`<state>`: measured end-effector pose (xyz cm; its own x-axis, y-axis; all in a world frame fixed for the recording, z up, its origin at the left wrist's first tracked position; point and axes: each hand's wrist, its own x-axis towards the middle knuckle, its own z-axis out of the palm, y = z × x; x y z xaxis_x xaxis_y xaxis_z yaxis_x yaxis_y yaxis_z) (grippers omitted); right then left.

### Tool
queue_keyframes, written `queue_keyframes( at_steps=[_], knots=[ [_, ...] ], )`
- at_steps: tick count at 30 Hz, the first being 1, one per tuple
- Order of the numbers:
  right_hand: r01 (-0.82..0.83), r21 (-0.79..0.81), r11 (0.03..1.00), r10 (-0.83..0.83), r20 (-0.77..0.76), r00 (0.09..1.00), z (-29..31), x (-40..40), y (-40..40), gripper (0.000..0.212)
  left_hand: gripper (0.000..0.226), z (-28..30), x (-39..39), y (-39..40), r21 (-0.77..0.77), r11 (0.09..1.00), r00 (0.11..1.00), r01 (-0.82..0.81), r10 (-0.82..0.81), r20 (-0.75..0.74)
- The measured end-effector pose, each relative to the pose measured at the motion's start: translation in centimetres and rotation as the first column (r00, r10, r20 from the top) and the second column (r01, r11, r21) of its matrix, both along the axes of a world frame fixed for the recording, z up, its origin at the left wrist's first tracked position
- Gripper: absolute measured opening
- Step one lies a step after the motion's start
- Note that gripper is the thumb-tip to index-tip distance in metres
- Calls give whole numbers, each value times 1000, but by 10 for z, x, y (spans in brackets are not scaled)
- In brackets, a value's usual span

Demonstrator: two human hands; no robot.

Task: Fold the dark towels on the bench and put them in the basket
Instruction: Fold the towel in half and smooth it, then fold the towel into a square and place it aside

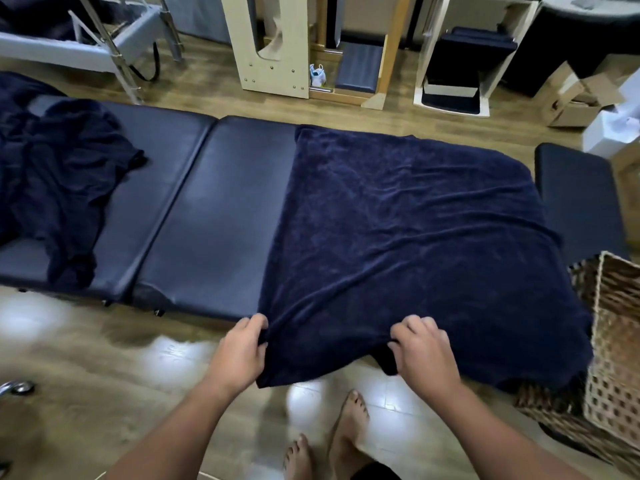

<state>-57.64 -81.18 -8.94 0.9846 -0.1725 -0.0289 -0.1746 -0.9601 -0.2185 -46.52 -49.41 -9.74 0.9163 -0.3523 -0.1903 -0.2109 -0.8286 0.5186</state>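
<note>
A dark navy towel (408,233) lies spread over the right half of the padded black bench (214,216), its near edge hanging over the bench's front. My left hand (242,348) pinches that near edge at its left corner. My right hand (422,348) grips the same edge further right, where the cloth bunches. A heap of crumpled dark towels (59,181) lies on the bench's left end. The woven basket (613,344) stands on the floor at the right, beside the bench end; its inside is out of sight.
My bare feet (332,438) stand on the glossy wooden floor just before the bench. Wooden frames (273,46), a cardboard box (575,98) and another padded bench (86,46) line the far side. A dark padded headrest (581,199) extends from the bench's right end.
</note>
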Motion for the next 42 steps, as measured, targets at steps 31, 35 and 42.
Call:
queue_keyframes(
  at_steps=[31,35,42],
  knots=[
    [279,-314,908,-363,-253,897,4,-83,-132,18,25,4,-3,-116,743,580,816,335,-572,79],
    [303,-262,916,-365,-232,902,5,-103,-140,27,32,9,-10,-113,656,642,816,398,-574,66],
    [300,-281,912,-322,-35,946,-15,-102,-156,38,38,1,-6,-107,681,685,844,260,-504,184]
  ],
)
